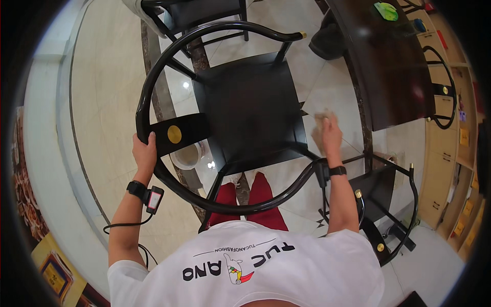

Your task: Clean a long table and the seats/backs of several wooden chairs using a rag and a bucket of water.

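Observation:
A black armchair (249, 111) with a curved top rail stands side-on before me, its flat seat facing up. Around the rail (142, 103), beside the backrest splat (184, 132) with its round gold medallion, my left hand (145, 151) is closed. My right hand (332, 134) is off the chair's right side, over the tiled floor, and holds a beige cloth (320, 130). Hand and cloth are blurred. Both wrists carry black straps with small devices. Part of a white bucket (187, 156) shows under the chair, behind the splat.
A dark wooden table (387, 76) stands at the upper right, with a green item (386, 11) on it. Another black chair (374, 192) is close by my right arm, and one more (203, 19) stands ahead. Wooden cabinets (437, 169) line the right side; a pale ledge (46, 126) runs along the left.

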